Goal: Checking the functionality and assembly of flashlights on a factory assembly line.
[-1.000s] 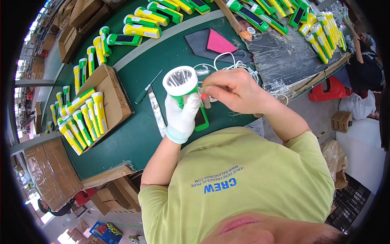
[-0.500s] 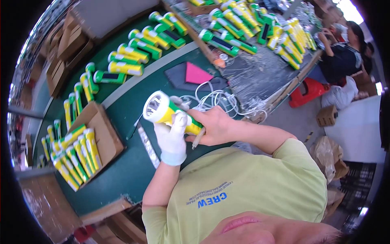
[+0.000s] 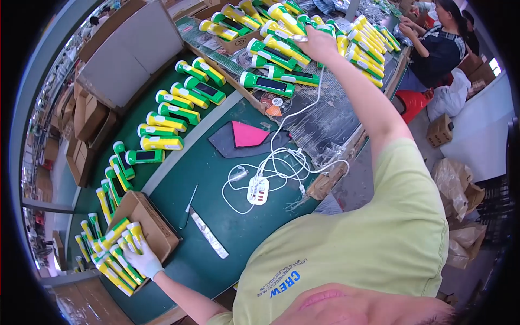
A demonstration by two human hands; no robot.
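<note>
My left hand point(image 3: 144, 260), in a white glove, closes around a yellow-and-green flashlight point(image 3: 135, 233) at the cardboard box on the left. Several similar flashlights lie side by side there. Stretched out to the far right, my bare right hand point(image 3: 319, 44) is at a pile of flashlights point(image 3: 278, 50). A pale plug end point(image 3: 299, 38) sticks out beside its fingers, and a white cable point(image 3: 301, 110) runs up to it. Its fingertips touch a flashlight in the pile, but the grip is partly hidden.
A white power strip point(image 3: 258, 191) with tangled cables sits on the green table, near a screwdriver point(image 3: 188, 207) and a silvery strip point(image 3: 209, 234). Behind them lie grey and pink cloths point(image 3: 249, 134). Flashlights line the table's far side point(image 3: 164, 121). A person point(image 3: 441, 46) works at far right.
The flashlight held before me by both hands is gone from there. My left hand has moved left to the box; my right has reached up and right to the pile.
</note>
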